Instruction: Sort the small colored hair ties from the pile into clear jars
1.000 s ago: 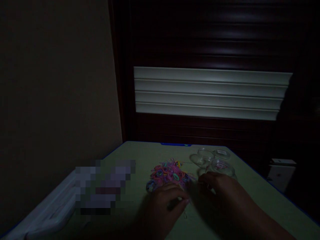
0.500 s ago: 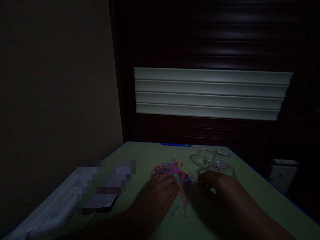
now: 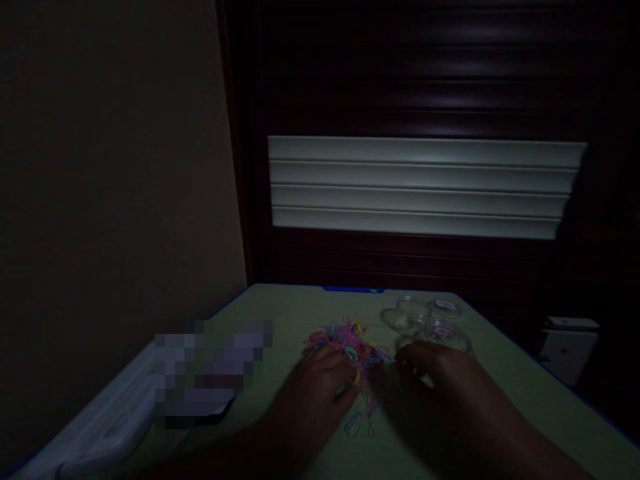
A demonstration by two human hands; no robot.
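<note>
A heap of small coloured elastic bands lies on the pale green table, pink, blue and yellow among them. My left hand rests on the near side of the heap, fingers bent and pressed into the bands, a yellow one at its fingertips. My right hand lies just right of the heap, fingers curled down on the table; what is under them is too dark to make out. A few loose bands lie between the two hands.
Clear plastic round containers and lids stand beyond my right hand. A blurred flat object and white sheets lie at the table's left. A wall is at the left, a dark shutter behind, a white box off the right edge.
My left hand has moved from the near middle of the table up onto the heap of bands and now curls its fingers there. My right hand has barely moved.
</note>
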